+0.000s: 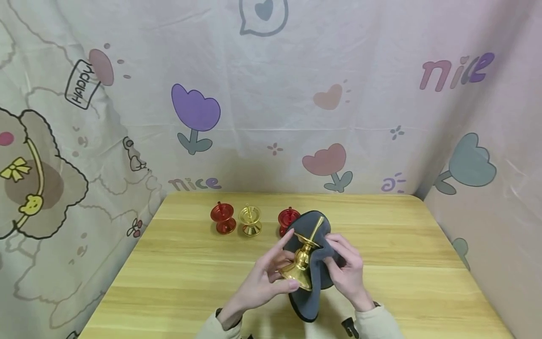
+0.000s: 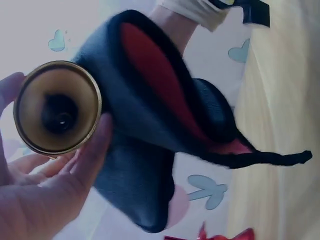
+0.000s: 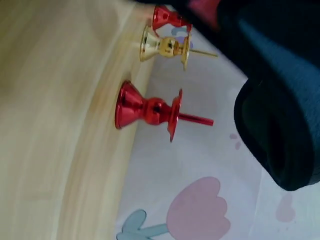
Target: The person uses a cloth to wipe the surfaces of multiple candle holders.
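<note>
The gold candlestick (image 1: pixel 301 260) is up over the wooden table (image 1: pixel 406 278), held between the left hand's (image 1: pixel 263 282) thumb and fingers; the right hand (image 1: pixel 349 270) pinches a grey cloth (image 1: pixel 308 303) beside it. The cloth partly hides one red candlestick (image 1: pixel 286 218), whole in the right-wrist view. A second red candlestick (image 1: pixel 222 214) and another gold one (image 1: pixel 251 216) stand farther left. Only the left-wrist view shows the cloth's red lining (image 2: pixel 155 75).

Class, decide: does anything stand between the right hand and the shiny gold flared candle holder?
Yes: the folded grey fabric cloth with black edging, pinched by the right hand, lies between that hand and the shiny gold flared candle holder, which the left hand grips.
</note>
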Available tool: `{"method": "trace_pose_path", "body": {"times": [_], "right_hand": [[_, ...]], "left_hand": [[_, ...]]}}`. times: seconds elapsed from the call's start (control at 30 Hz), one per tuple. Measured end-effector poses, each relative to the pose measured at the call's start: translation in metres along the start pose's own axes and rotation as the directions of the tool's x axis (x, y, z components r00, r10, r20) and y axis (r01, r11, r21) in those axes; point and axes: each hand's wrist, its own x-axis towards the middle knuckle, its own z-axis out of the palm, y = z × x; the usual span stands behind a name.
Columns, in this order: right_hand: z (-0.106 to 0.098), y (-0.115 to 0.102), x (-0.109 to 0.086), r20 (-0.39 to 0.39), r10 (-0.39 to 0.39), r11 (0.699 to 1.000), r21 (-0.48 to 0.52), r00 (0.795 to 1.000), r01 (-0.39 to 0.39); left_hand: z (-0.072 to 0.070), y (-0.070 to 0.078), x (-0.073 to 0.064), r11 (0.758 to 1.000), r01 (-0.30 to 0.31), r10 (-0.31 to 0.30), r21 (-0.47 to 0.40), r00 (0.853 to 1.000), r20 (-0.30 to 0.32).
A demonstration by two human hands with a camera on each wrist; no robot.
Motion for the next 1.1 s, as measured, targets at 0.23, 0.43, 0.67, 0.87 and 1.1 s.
{"method": "trace_pose_path", "body": {"times": [0.23,0.43,0.67,0.87,1.1], "right_hand": [[0.0013,0.0026,-0.0019,0.001,-0.070,0.994,-0.080,0.998,0.069],[0.0025,0.0021,0.0005,0.030,-0.091,0.990,-0.106,0.995,0.094],[0.0024,0.0020,-0.0029,-0.019,-0.010,0.999,-0.034,1.000,0.009],[0.0010,0.0048,-0.0013,0.009,-0.075,0.994,-0.073,0.997,0.076],[0.0034,0.0021,-0.0004,0.013,-0.058,0.997,-0.040,0.998,0.059]], "left_hand": [[0.0028,-0.0024,-0.0015,0.967,0.010,-0.007,0.255,1.000,-0.012],[0.0060,-0.0042,-0.0009,0.952,-0.059,0.085,0.302,0.994,-0.074],[-0.0003,-0.0037,-0.0015,1.000,-0.002,0.002,-0.010,0.999,0.041],[0.0030,-0.0037,-0.0010,0.962,0.033,-0.024,0.272,0.999,-0.039],[0.0000,-0.0074,-0.0038,0.999,-0.039,0.039,0.031,0.999,-0.011]]}}
